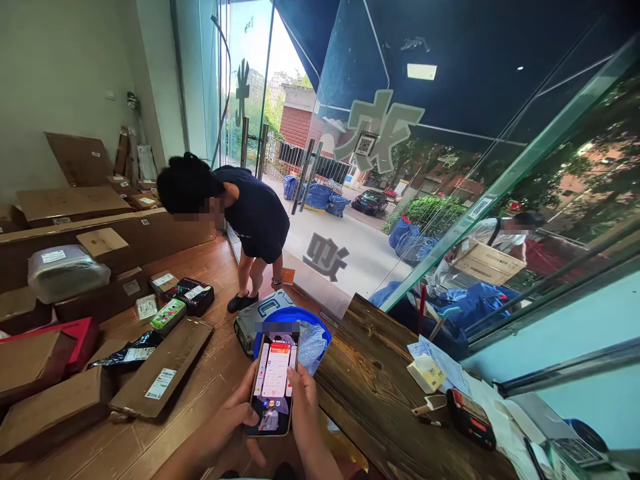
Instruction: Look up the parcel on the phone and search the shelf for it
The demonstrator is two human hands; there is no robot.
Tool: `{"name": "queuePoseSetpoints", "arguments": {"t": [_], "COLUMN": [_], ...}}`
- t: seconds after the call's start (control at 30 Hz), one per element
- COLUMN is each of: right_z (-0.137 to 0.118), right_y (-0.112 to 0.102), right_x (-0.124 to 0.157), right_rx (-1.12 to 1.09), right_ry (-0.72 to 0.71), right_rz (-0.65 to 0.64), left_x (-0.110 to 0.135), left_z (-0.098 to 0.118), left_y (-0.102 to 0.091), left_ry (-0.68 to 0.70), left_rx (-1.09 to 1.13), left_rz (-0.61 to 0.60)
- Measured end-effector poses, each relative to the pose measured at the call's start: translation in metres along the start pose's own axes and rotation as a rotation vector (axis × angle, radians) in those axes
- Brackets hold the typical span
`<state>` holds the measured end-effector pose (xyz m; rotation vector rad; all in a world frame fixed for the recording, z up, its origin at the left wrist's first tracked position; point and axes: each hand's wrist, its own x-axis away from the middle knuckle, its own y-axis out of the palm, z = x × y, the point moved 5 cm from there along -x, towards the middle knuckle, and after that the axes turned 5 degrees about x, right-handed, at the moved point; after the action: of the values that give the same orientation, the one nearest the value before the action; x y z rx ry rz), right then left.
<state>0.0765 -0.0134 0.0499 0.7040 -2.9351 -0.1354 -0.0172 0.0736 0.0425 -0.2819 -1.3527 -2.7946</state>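
A lit, slim rectangular smartphone [271, 390] is grasped between the left hand [235, 412] and right hand [306, 403], just left of the dark-brown wooden worktop [373, 363]. App cards [276, 371] appear displayed, with none judged fully opened yet. Farther left of the worktop, a labelled, long, flat brown cardboard box [183, 357] is left unheld.

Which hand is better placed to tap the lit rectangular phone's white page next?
Probably the right hand: its thumb is nearer the white page; the left hand has its thumb lower, by the phone's left edge.
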Motion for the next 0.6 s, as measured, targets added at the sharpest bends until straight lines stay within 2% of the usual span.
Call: {"name": "queuePoseSetpoints", "arguments": {"t": [0.23,0.4,0.5,0.6], "right_z": [-0.01,-0.018,-0.018,-0.02], "right_y": [-0.005,-0.005,-0.006,-0.009], "right_x": [-0.013,-0.017,-0.014,-0.006], "right_rx": [-0.166,-0.16,-0.166,-0.175], "right_ry": [0.021,-0.008,0.007,0.001], "right_rz": [-0.008,0.041,0.07,0.041], "left_x": [-0.006,-0.01,-0.009,-0.007], "left_z": [-0.011,-0.024,-0.023,-0.015], "left_y": [-0.002,-0.007,-0.004,0.006], "left_ry": [-0.068,-0.054,-0.07,-0.089], "left_rx": [-0.123,-0.226,-0.246,-0.178], "left_rz": [-0.028,0.038,0.044,0.0]}}
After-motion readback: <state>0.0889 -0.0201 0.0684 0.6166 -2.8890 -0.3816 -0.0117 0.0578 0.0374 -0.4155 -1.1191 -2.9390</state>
